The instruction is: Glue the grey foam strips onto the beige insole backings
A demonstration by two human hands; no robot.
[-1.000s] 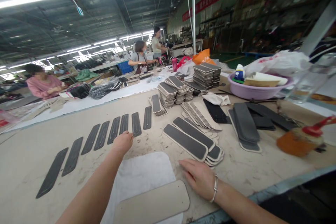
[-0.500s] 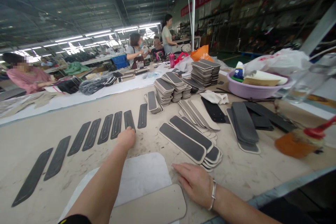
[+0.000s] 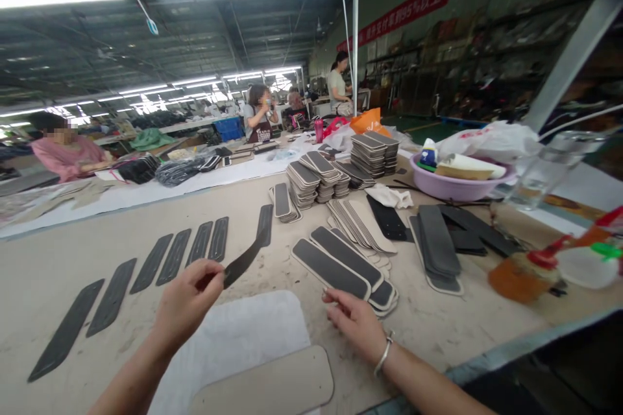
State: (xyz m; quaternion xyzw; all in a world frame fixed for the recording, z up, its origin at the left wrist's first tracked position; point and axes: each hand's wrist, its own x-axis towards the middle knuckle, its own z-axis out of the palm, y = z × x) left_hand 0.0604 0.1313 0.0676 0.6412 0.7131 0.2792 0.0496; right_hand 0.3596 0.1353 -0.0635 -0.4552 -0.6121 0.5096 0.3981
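My left hand (image 3: pixel 187 298) pinches one end of a thin black strip (image 3: pixel 244 260) and holds it lifted above the table. More black strips (image 3: pixel 160 262) lie in a row on the beige tabletop to its left and behind it. My right hand (image 3: pixel 354 319), with a bracelet at the wrist, hovers with fingers apart beside a fanned stack of grey-faced beige pads (image 3: pixel 341 262). A plain beige pad (image 3: pixel 272 388) lies on a white cloth (image 3: pixel 243 337) in front of me.
Stacks of pads (image 3: pixel 311 178) and dark pieces (image 3: pixel 438 246) cover the far table. A purple basin (image 3: pixel 452 185), a glass (image 3: pixel 535 175) and an orange glue pot with a red brush (image 3: pixel 523 272) stand at right. Other people work at tables behind.
My left hand reached to the row, picked one black strip off the table and drew it back toward me. My right hand lifted slightly beside the pad stack.
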